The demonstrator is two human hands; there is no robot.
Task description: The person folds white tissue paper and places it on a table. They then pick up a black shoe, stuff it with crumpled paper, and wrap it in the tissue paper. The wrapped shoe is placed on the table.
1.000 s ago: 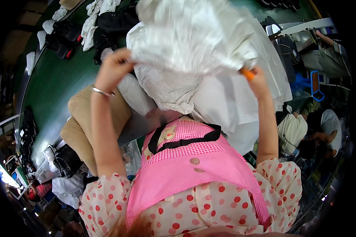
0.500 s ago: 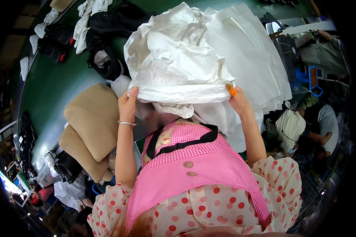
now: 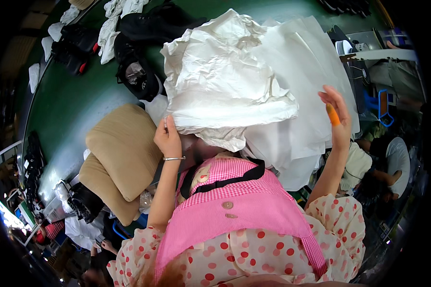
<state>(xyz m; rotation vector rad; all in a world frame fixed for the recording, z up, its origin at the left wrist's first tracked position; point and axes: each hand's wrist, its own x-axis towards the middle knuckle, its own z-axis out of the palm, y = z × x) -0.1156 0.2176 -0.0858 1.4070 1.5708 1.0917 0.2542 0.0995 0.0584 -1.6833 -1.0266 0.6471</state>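
A crumpled sheet of white tissue paper (image 3: 225, 71) lies in front of me, its near edge folded over into a strip. My left hand (image 3: 168, 137), with a bangle at the wrist, pinches the left end of that folded edge. My right hand (image 3: 337, 115) is raised off the paper to the right, fingers stretched and holding nothing; an orange cover wraps one finger. Under and beside the crumpled sheet spreads a stack of flat white paper sheets (image 3: 316, 71), and my right hand hovers over its right side.
Black shoes (image 3: 136, 71) stand on the green table (image 3: 67, 115) beyond my left hand, one with paper stuffed inside. Tan padded pieces (image 3: 124, 148) lie stacked at the left. Sandals or soles (image 3: 354, 71) sit at the right. Other people (image 3: 397, 162) are nearby on the right.
My right hand has let go of the folded edge's right end and moved right, its fingers opening. My left hand still pinches the left end.
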